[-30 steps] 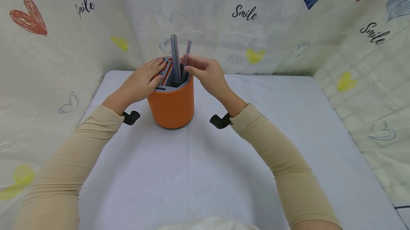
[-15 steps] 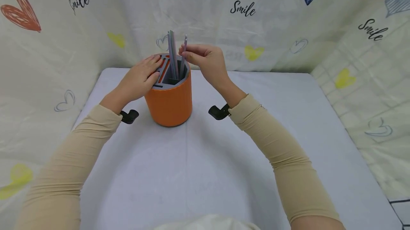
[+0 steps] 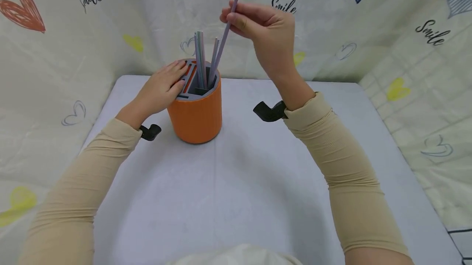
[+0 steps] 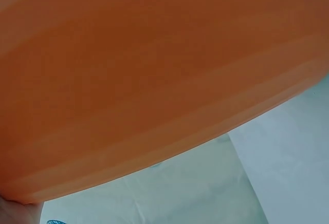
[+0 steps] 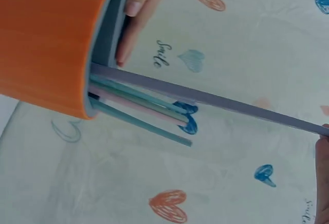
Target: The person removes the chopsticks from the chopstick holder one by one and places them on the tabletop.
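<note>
A round orange knife block [image 3: 195,121] with a grey slotted top [image 3: 186,93] stands upright at the back of the table. My left hand [image 3: 156,89] rests on the left part of that top, its fingers lying fairly straight across the slots. Above and to the right, my right hand [image 3: 271,35] pinches a long purple straw [image 3: 223,37] between thumb and fingers near its upper end. The straw slants, and its lower end is still inside the block's opening. Several other pastel straws [image 5: 144,124], blue, green and pink, stand in the same opening.
The table [image 3: 221,199] has a white cover. Behind and beside it hangs a pale cloth [image 3: 243,56] printed with hearts and words. A black wrist camera mount [image 3: 271,111] sits on the right wrist, another mount [image 3: 150,132] on the left.
My right hand has risen and moved right, drawing the purple straw up out of the block for most of its length. The left hand has stayed on the block's top.
</note>
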Demonstrator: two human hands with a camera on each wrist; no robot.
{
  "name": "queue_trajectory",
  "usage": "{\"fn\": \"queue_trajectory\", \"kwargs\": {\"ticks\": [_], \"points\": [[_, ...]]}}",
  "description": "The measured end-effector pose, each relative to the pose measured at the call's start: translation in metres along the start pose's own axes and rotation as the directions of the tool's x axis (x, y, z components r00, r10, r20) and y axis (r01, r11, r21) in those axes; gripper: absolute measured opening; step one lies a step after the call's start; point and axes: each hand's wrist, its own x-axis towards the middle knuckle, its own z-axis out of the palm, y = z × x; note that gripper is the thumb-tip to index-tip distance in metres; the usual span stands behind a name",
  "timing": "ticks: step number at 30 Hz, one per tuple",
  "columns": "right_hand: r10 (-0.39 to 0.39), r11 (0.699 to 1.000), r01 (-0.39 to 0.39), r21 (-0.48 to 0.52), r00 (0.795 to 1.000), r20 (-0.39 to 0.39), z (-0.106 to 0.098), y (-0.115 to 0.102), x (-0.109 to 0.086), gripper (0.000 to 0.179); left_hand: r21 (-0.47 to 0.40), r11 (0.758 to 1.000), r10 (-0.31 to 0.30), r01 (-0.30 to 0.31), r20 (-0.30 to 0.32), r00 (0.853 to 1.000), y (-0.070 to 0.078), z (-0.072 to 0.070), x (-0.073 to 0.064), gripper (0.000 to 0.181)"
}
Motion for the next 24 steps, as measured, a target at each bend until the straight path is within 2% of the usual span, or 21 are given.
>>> {"fn": "queue_trajectory", "kwargs": {"ticks": [3,7,10,13,16,18,20,24], "points": [[-0.117,0.993,0.117,-0.012,0.993,-0.029,-0.006,-0.013,0.002,0.018,-0.007,1.0,-0.006,0.006,-0.003,1.0,0.001,0.001,0.001,0.053],[-0.164,0.986,0.165,-0.008,0.98,-0.108,-0.016,-0.03,0.003,0.015,0.0,1.0,-0.014,0.014,0.002,1.0,0.001,0.001,0.001,0.052],[-0.077,0.995,0.087,0.043,0.977,-0.197,-0.025,-0.039,0.005,0.015,0.005,1.0,-0.013,0.013,0.003,1.0,0.001,0.001,0.0,0.052],[0.009,0.995,0.014,0.094,0.972,-0.234,-0.039,-0.036,0.005,0.018,0.001,1.0,-0.007,0.007,-0.003,1.0,0.001,0.001,0.0,0.052],[0.095,0.992,-0.075,0.101,0.972,-0.217,-0.056,-0.015,0.001,0.022,-0.001,1.0,-0.01,0.01,0.0,1.0,0.002,0.001,-0.001,0.052],[0.174,0.984,-0.161,0.077,0.964,-0.2,-0.067,0.003,-0.003,0.024,0.001,1.0,-0.011,0.011,0.004,1.0,0.002,0.0,-0.002,0.052],[0.28,0.96,-0.271,0.074,0.941,-0.19,-0.076,0.022,-0.006,0.025,-0.002,1.0,-0.014,0.014,0.002,1.0,0.002,0.0,-0.002,0.052],[0.511,0.859,-0.494,0.13,0.841,-0.178,-0.091,0.055,-0.013,0.024,-0.007,1.0,-0.01,0.01,-0.001,1.0,0.003,-0.001,-0.002,0.052]]}}
